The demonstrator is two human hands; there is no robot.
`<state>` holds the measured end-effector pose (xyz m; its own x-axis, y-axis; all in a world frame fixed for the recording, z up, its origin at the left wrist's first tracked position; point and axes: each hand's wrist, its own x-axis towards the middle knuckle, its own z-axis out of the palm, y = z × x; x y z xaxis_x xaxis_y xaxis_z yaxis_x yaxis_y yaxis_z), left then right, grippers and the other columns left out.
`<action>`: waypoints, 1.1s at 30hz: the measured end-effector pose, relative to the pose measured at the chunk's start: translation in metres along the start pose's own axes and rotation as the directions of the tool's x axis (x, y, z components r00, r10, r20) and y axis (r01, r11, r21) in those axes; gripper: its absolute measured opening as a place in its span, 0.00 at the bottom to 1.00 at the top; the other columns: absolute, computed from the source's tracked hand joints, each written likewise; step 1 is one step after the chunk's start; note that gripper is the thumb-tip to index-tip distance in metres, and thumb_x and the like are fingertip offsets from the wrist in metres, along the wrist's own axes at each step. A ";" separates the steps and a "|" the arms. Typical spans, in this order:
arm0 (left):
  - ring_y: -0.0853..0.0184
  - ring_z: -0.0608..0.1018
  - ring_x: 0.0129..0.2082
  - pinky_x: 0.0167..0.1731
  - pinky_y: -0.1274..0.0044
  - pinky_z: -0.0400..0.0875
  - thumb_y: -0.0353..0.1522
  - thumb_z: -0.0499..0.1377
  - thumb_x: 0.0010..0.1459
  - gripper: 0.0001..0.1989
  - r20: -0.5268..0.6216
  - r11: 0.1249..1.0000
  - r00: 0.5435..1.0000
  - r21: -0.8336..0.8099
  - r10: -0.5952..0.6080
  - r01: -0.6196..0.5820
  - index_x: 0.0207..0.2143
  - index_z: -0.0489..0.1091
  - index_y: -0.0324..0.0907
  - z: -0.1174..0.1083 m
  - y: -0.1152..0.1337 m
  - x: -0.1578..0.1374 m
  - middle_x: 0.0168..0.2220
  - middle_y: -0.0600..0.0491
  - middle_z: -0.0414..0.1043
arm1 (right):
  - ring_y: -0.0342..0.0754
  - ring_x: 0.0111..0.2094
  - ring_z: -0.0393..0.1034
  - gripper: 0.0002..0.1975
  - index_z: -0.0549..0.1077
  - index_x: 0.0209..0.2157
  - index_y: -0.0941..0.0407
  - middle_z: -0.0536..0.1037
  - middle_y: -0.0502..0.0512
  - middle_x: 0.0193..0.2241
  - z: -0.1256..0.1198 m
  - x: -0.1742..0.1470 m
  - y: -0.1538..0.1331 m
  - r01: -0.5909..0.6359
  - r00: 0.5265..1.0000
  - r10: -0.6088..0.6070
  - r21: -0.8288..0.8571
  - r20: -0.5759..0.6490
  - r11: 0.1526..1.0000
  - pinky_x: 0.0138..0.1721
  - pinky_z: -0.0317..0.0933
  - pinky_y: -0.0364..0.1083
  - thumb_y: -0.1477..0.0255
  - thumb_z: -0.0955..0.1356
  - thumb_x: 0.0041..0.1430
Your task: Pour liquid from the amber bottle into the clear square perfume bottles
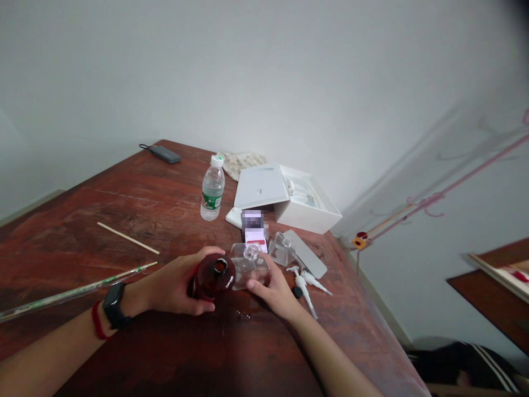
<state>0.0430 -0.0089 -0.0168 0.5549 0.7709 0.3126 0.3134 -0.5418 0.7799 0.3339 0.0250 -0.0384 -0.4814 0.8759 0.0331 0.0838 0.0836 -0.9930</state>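
Observation:
My left hand (pixel 182 284) is wrapped round a dark reddish-brown bottle (pixel 215 278), whose uncapped mouth faces up toward me. Beside it, my right hand (pixel 270 286) grips a clear square bottle (pixel 243 270) with an open neck. The two bottles are close together, the brown one on the left. A second clear bottle (pixel 281 249) is behind my right hand. To the right lie two white pump heads (pixel 308 289) and a small black cap (pixel 296 291). A few drops of liquid (pixel 243 315) wet the table in front of the bottles.
A lit phone (pixel 255 229) leans before an open white box (pixel 309 212). Behind my hands stands a labelled water bottle (pixel 212 190). Chopsticks (pixel 128 238) and a wrapped pair (pixel 74 294) lie at left. A grey power bank (pixel 165 154) and a cloth (pixel 237 164) are at the back.

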 end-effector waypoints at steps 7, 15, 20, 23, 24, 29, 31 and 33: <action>0.50 0.83 0.53 0.55 0.65 0.79 0.39 0.73 0.55 0.42 0.013 0.999 0.999 -0.028 -0.032 0.032 0.67 0.59 0.44 0.000 0.000 0.000 0.59 0.43 0.77 | 0.44 0.26 0.61 0.38 0.69 0.58 0.52 0.69 0.44 0.26 -0.001 0.000 0.000 0.019 1.000 -0.019 -0.012 -0.011 1.000 0.29 0.58 0.43 0.48 0.80 0.54; 0.50 0.83 0.54 0.54 0.66 0.79 0.41 0.73 0.56 0.41 0.012 0.999 1.000 -0.019 -0.027 0.027 0.67 0.59 0.45 -0.001 0.001 0.000 0.60 0.44 0.76 | 0.44 0.26 0.62 0.36 0.70 0.58 0.51 0.70 0.44 0.27 -0.002 0.000 0.000 0.024 1.000 -0.024 -0.026 -0.003 0.999 0.29 0.59 0.43 0.48 0.79 0.55; 0.50 0.84 0.54 0.54 0.67 0.79 0.41 0.73 0.55 0.43 0.003 1.000 1.000 0.005 -0.010 0.010 0.68 0.58 0.46 0.000 -0.001 -0.001 0.59 0.45 0.77 | 0.44 0.26 0.61 0.36 0.70 0.59 0.51 0.70 0.44 0.26 -0.002 0.000 -0.001 0.021 1.000 -0.021 -0.026 0.004 0.999 0.28 0.58 0.43 0.49 0.79 0.56; 0.50 0.83 0.54 0.55 0.66 0.79 0.41 0.73 0.56 0.42 0.007 1.000 1.000 0.008 -0.014 0.014 0.67 0.58 0.46 0.000 -0.001 -0.001 0.60 0.44 0.76 | 0.44 0.26 0.61 0.36 0.70 0.59 0.52 0.70 0.44 0.26 -0.002 0.000 -0.001 0.023 1.000 -0.023 -0.021 0.007 1.000 0.28 0.57 0.43 0.49 0.79 0.56; 0.50 0.83 0.54 0.55 0.66 0.79 0.41 0.73 0.56 0.42 0.010 1.000 1.000 0.006 -0.015 0.015 0.67 0.59 0.46 0.000 -0.001 -0.001 0.60 0.44 0.76 | 0.44 0.26 0.61 0.36 0.70 0.59 0.52 0.70 0.44 0.26 -0.002 0.000 -0.001 0.024 1.000 -0.024 -0.018 0.008 1.000 0.29 0.57 0.43 0.49 0.79 0.56; 0.51 0.84 0.53 0.53 0.67 0.79 0.40 0.73 0.55 0.42 0.005 1.000 1.000 -0.001 0.004 -0.004 0.67 0.59 0.45 0.000 0.000 0.000 0.59 0.44 0.77 | 0.43 0.25 0.59 0.38 0.68 0.60 0.52 0.68 0.43 0.26 -0.001 0.000 0.000 0.020 1.000 -0.020 -0.003 0.014 1.000 0.27 0.54 0.42 0.48 0.78 0.57; 0.51 0.83 0.53 0.54 0.67 0.79 0.40 0.73 0.56 0.41 0.001 1.000 1.000 0.000 0.016 -0.016 0.67 0.60 0.45 0.000 0.000 0.001 0.59 0.44 0.77 | 0.42 0.25 0.58 0.39 0.67 0.60 0.53 0.68 0.43 0.26 -0.001 -0.001 0.000 0.018 1.000 -0.018 -0.001 0.013 1.000 0.27 0.53 0.42 0.47 0.78 0.57; 0.51 0.83 0.53 0.55 0.66 0.78 0.41 0.72 0.56 0.40 -0.001 1.000 1.000 0.003 0.023 -0.023 0.66 0.61 0.45 0.000 0.001 0.001 0.60 0.44 0.76 | 0.42 0.25 0.59 0.39 0.67 0.60 0.53 0.68 0.43 0.26 0.000 -0.001 0.000 0.018 1.000 -0.018 0.001 0.009 1.000 0.27 0.53 0.42 0.47 0.78 0.57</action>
<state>0.0438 -0.0086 -0.0159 0.5610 0.7589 0.3308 0.3031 -0.5601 0.7710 0.3347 0.0247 -0.0388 -0.4906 0.8699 0.0503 0.0745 0.0994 -0.9923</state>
